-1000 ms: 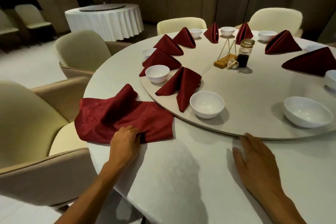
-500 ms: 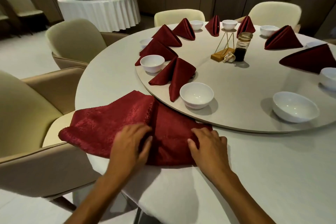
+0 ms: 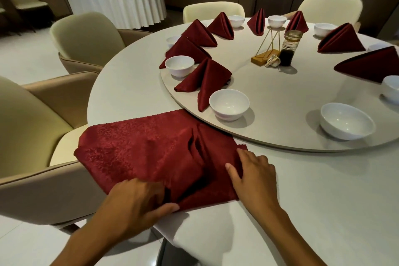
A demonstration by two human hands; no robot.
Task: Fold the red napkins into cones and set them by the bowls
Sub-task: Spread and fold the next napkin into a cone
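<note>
Here, one flat napkin (image 3: 151, 149) lies spread on the table (image 3: 323, 201), directly ahead of both hands, its left part overhanging the table edge above a chair (image 3: 28, 136) and its far corner touching the rim of the turntable (image 3: 291, 101). The left hand (image 3: 138, 203) pinches the near edge of the napkin, thumb below and curled fingers on top of a raised fold. The right hand (image 3: 252, 173) rests on the napkin's right edge with fingers extended and relaxed, gripping nothing. Creases rise in the cloth between the two hands. Beyond the hands, seven cones (image 3: 205, 80) stand around the turntable, alternating with bowls (image 3: 228, 103); nine bowls can be counted, some only partly in view. The bowl nearest the right hand (image 3: 347, 121) has no cone beside it. At the turntable's centre, farther from the hands, are one wire stand (image 3: 267, 49) and one dark jar (image 3: 289, 49). Four chairs surround the table's far and left sides. A second, draped table (image 3: 116, 2) stands far beyond the left hand.
</note>
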